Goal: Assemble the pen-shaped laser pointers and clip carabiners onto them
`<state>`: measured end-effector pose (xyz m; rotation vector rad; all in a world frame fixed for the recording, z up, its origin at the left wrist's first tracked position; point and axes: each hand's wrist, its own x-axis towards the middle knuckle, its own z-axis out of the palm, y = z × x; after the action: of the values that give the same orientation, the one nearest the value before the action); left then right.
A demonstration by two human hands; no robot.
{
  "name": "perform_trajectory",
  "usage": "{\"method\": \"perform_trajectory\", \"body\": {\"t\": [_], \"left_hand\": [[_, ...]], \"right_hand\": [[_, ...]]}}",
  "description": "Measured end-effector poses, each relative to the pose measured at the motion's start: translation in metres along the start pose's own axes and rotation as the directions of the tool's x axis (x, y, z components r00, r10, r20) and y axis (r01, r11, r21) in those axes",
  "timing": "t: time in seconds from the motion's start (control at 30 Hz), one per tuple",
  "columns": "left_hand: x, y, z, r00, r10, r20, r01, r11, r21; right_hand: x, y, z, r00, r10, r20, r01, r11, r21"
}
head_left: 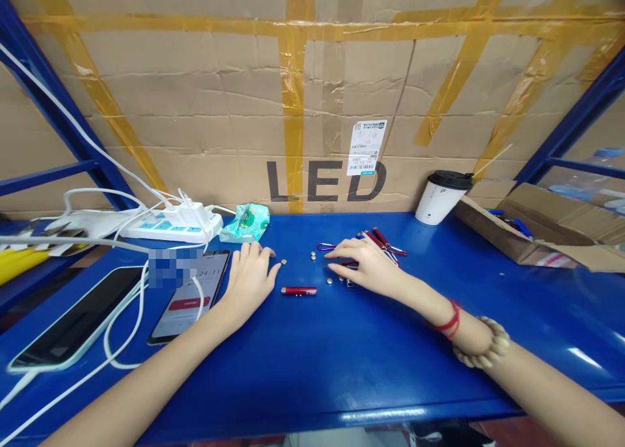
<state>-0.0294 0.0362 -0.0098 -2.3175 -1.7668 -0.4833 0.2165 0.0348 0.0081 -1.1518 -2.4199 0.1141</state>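
My left hand (251, 274) rests palm down on the blue table, its fingers apart and nothing visible in them. Its thumb tip is right beside a small round button cell (284, 261); I cannot tell whether they touch. To the right of that hand lies a short red metal penlight (299, 291). My right hand (364, 263) hovers low with fingers stretched out, holding nothing I can see. Near its fingertips are small silver button cells (313, 256) and another button cell (329, 281). Behind it, partly hidden, is a bunch of red penlights (383, 240) with a purple carabiner (325, 246).
At left lie two phones, one a black-screened phone (81, 320), among white cables, beside a power strip (166, 229). A green tissue packet (245, 222) stands near the back. A lidded paper cup (442, 198) and an open cardboard box (517, 232) are at right.
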Motion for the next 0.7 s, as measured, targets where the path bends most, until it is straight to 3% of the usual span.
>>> {"method": "perform_trajectory", "body": {"t": [0.17, 0.27, 0.47, 0.7], "left_hand": [[0.004, -0.004, 0.003, 0.998, 0.036, 0.051, -0.031, 0.994, -0.105], [0.004, -0.003, 0.004, 0.998, 0.064, 0.000, -0.063, 0.977, -0.206], [0.004, 0.006, 0.002, 0.994, 0.027, -0.107, -0.081, 0.836, -0.542], [-0.004, 0.021, -0.014, 0.979, 0.125, -0.161, -0.201, 0.731, -0.652]], "right_hand": [[-0.003, -0.008, 0.001, 0.997, 0.012, 0.076, -0.012, 1.000, -0.005], [-0.003, -0.010, -0.002, 0.993, 0.007, 0.118, -0.007, 1.000, 0.002], [-0.001, -0.011, -0.001, 0.990, 0.007, 0.144, -0.016, 0.998, 0.059], [0.000, -0.014, 0.000, 0.977, 0.094, 0.193, -0.114, 0.989, 0.097]]}}
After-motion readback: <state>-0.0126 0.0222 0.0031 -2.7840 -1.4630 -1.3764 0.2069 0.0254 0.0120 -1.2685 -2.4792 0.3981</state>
